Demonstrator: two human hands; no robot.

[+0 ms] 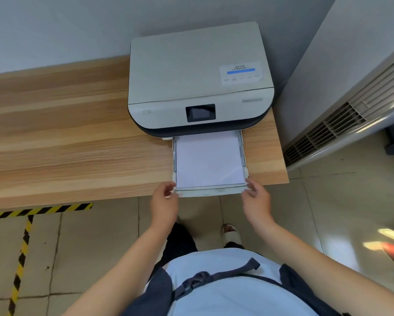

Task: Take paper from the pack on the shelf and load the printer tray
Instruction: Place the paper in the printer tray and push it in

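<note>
the left hand (165,198) and right hand (256,198) each pinch a front corner of the pulled-out tray (205,193), where white paper (209,160) lies. the printer (198,76) on the worktop (66,133) bears a blue-barred sticker (241,73), its writing too blurred to read.

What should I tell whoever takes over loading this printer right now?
Left hand grips the front left corner of the tray; right hand grips the front right corner.
The tray is pulled out of the printer on the table, with paper lying flat inside.
Done: paper is in the tray.
Left: probably push the tray back in.
The pack and shelf are out of view.
</note>
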